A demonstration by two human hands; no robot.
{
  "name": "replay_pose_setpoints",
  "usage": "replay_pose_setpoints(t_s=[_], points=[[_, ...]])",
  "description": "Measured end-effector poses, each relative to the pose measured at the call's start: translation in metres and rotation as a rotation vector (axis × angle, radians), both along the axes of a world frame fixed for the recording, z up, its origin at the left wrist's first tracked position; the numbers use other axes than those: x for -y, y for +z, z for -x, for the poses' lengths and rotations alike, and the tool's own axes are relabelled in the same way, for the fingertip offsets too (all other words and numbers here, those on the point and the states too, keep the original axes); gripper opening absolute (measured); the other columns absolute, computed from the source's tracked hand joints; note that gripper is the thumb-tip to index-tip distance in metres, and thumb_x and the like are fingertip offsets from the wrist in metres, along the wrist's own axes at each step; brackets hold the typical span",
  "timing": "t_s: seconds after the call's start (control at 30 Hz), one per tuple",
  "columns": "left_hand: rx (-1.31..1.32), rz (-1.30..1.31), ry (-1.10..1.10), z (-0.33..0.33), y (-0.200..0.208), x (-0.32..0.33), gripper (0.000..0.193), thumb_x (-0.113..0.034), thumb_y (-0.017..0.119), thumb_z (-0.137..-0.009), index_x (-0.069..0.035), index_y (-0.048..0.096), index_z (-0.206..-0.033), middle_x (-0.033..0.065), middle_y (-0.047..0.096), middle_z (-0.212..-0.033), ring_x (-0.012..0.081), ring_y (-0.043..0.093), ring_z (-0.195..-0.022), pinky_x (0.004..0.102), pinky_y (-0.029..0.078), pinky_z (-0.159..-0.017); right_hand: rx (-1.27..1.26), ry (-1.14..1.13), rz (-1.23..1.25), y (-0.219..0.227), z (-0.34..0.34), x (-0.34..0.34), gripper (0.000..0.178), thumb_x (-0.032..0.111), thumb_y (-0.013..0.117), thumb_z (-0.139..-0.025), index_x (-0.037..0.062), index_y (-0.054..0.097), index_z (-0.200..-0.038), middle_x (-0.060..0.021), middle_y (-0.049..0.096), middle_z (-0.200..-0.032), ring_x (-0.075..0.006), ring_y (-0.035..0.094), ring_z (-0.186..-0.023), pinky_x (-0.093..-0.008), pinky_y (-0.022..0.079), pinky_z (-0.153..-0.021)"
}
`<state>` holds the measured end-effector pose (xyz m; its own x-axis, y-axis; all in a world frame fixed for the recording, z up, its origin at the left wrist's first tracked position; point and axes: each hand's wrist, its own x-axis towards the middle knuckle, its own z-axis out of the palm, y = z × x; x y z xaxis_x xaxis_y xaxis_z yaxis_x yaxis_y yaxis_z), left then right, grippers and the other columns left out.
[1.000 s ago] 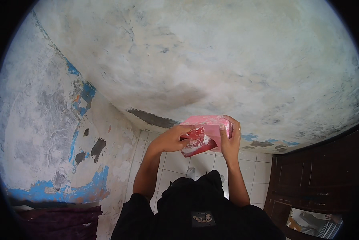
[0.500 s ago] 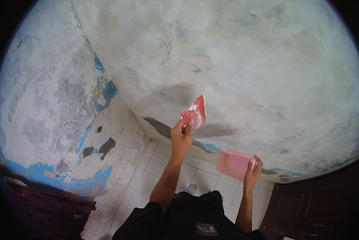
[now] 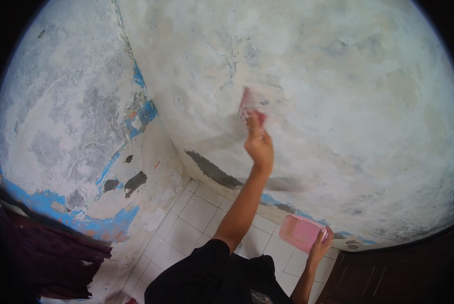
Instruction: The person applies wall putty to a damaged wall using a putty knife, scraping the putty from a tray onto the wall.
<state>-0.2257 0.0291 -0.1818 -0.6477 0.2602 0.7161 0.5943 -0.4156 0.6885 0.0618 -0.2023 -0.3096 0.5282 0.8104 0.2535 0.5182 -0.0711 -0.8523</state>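
My left hand (image 3: 260, 149) is closed round a red putty scraper (image 3: 245, 104) smeared with white paste. The blade is at the patchy whitish wall (image 3: 338, 111) in front of me, blurred by motion; whether it presses flat cannot be made out. Lower down on the right, my right hand (image 3: 319, 247) grips a pink rectangular plastic tub (image 3: 294, 234) by its right end, thumb over the rim. The tub is tilted, and its inside looks smeared with a pale film.
A second wall (image 3: 75, 121) meets the first at a corner on the left, with peeling blue paint and grey bare patches. Dark purple cloth (image 3: 50, 263) hangs at lower left. White floor tiles (image 3: 199, 210) lie below. Dark brown wooden furniture (image 3: 374, 276) stands at lower right.
My left hand has moved up and slightly right with the scraper, its blade now at the wall. The tub in my right hand sits a little lower in view.
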Motion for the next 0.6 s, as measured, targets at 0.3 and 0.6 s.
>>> replay_pose_setpoints(t_s=[0.3, 0.6], points=[[-0.297, 0.169, -0.201, -0.063, -0.049, 0.041, 0.059, 0.007, 0.059, -0.083, 0.002, 0.05, -0.141, 0.0242, 0.055, -0.139, 0.0349, 0.069, -0.108, 0.0355, 0.058, -0.076, 0.092, 0.057, 0.051, -0.011, 0.011, -0.018, 0.045, 0.038, 0.058, -0.101, -0.0012, 0.059, -0.122, -0.019, 0.061, -0.118, -0.029, 0.056, -0.112, -0.0408, 0.042, -0.099], [0.428, 0.272, -0.17, 0.027, 0.038, 0.027, 0.047, 0.009, 0.052, -0.088, 0.009, 0.053, -0.136, 0.0297, 0.067, -0.115, 0.0318, 0.071, -0.102, 0.0346, 0.056, -0.08, 0.023, 0.058, -0.029, -0.011, 0.023, -0.012, 0.039, 0.03, 0.062, -0.097, -0.0015, 0.059, -0.12, -0.0201, 0.06, -0.118, -0.033, 0.055, -0.113, -0.0426, 0.041, -0.1]])
